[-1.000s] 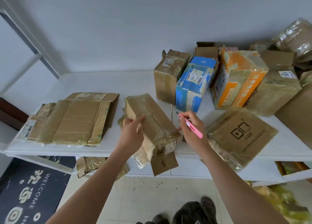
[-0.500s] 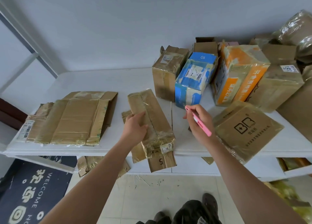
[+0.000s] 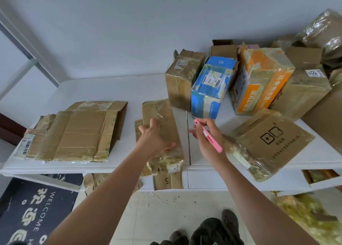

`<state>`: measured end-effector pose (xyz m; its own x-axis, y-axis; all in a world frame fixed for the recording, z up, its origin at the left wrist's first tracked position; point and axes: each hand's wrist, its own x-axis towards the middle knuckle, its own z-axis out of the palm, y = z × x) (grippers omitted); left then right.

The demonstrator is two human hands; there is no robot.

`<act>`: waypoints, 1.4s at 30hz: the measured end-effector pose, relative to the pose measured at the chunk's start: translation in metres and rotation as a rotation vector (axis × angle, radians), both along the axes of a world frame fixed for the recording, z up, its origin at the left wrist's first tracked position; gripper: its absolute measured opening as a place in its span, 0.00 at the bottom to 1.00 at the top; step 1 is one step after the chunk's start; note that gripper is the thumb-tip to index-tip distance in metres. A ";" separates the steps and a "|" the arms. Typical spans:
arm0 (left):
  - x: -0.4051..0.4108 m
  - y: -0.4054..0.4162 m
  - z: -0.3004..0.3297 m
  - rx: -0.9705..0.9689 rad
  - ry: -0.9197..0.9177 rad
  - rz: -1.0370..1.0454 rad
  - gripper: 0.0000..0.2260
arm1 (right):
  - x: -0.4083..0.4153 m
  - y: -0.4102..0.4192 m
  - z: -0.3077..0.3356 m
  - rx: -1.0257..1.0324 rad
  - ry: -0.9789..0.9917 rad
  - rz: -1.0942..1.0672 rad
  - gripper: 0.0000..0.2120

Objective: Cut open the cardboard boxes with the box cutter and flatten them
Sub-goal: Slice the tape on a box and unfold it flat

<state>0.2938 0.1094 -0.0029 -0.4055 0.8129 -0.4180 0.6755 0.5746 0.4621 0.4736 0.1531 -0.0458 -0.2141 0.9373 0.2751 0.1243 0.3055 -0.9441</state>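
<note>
At the bench's [image 3: 114,85] front edge the left hand [image 3: 153,137] presses flat-fingered on the overhanging flattened box [image 3: 162,119], which could slide off, while the right hand [image 3: 207,133] grips the pink box cutter [image 3: 212,140].

Person, seen from own head camera. Both forearms bare from frame's lower edge to the wrists; no sleeves or cuffs visible. Left hand [image 3: 155,139] and right hand [image 3: 207,133] ungloved; no rings, watch or bands visible. At 6 o'clock, dark olive-grey trouser legs [image 3: 212,231], fabric creased. Dark clog-type shoe [image 3: 229,219] with round vent holes on the upper, just at 1 o'clock of the trousers; a second dark shoe [image 3: 175,235] at their 9 o'clock, mostly hidden.
</note>
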 end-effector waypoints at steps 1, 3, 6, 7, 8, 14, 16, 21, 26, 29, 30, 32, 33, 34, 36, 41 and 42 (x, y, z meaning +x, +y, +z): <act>-0.005 0.000 0.003 -0.032 0.026 -0.038 0.41 | 0.000 0.001 0.002 -0.017 0.018 -0.003 0.07; -0.006 0.004 0.006 -0.086 0.074 -0.067 0.41 | -0.001 0.004 0.006 -0.019 0.033 -0.007 0.07; 0.014 0.012 0.004 -0.135 0.164 0.027 0.46 | -0.005 0.005 0.013 0.021 0.034 -0.023 0.07; 0.022 0.014 0.002 -0.146 0.222 0.048 0.49 | -0.005 0.006 0.014 0.032 0.030 -0.039 0.07; 0.028 0.014 0.000 -0.146 0.273 0.051 0.51 | -0.004 0.007 0.015 0.043 0.024 -0.058 0.06; 0.008 -0.011 -0.004 -0.025 0.328 -0.221 0.48 | 0.012 0.012 0.015 0.036 0.064 -0.116 0.06; -0.005 -0.021 0.000 0.059 0.315 -0.439 0.48 | 0.013 0.012 0.014 0.028 0.076 -0.123 0.05; -0.025 -0.030 -0.005 0.006 0.210 -0.584 0.46 | 0.004 0.002 0.001 -0.098 0.132 -0.123 0.05; -0.025 -0.028 -0.020 0.080 0.204 -0.438 0.53 | 0.009 -0.004 -0.008 -0.276 0.260 -0.059 0.05; -0.026 -0.028 -0.029 0.121 0.244 -0.439 0.55 | 0.016 -0.001 -0.008 -0.391 0.306 -0.021 0.05; -0.026 -0.028 -0.031 0.129 0.243 -0.439 0.55 | 0.018 0.000 -0.007 -0.403 0.308 -0.010 0.05; -0.026 -0.028 -0.033 0.143 0.237 -0.439 0.55 | 0.019 0.004 -0.006 -0.397 0.285 0.013 0.06; -0.026 -0.028 -0.034 0.150 0.235 -0.439 0.55 | 0.019 0.006 -0.005 -0.385 0.262 0.023 0.06; -0.026 -0.028 -0.034 0.157 0.235 -0.440 0.56 | 0.018 0.008 -0.005 -0.372 0.239 0.034 0.06; -0.027 -0.029 -0.035 0.164 0.237 -0.446 0.56 | 0.016 0.010 -0.004 -0.351 0.207 0.055 0.06; -0.027 -0.028 -0.036 0.159 0.239 -0.452 0.53 | 0.016 0.014 -0.005 -0.344 0.160 0.070 0.05; -0.027 -0.029 -0.037 0.160 0.238 -0.451 0.53 | 0.017 0.017 -0.005 -0.347 0.150 0.070 0.05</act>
